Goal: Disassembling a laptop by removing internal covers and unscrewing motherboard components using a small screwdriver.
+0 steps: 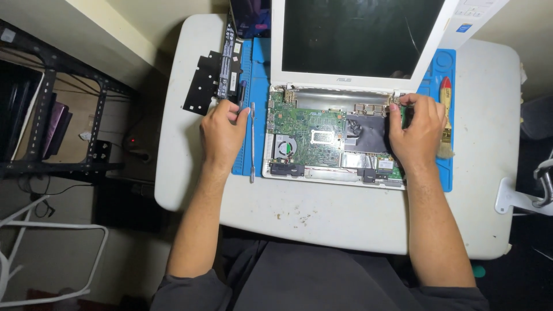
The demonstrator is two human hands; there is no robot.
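Note:
An opened white laptop (305, 173) lies on a blue work mat (259, 69), its green circuit board (314, 129) and small fan (283, 147) exposed, its dark screen (357, 34) tilted up. My right hand (417, 129) rests on the board's right end, fingertips pinched at the right hinge. My left hand (223, 133) lies on the mat's left edge, fingers curled around a dark slim tool (242, 95). A thin metal pry tool (252, 144) lies just beside it.
A black flat panel (201, 86) and a black battery bar (230, 69) sit at the white table's (345, 219) left. A red-handled brush (445, 115) lies at the mat's right. A black metal rack (69, 115) stands left, a white chair frame (52, 259) below.

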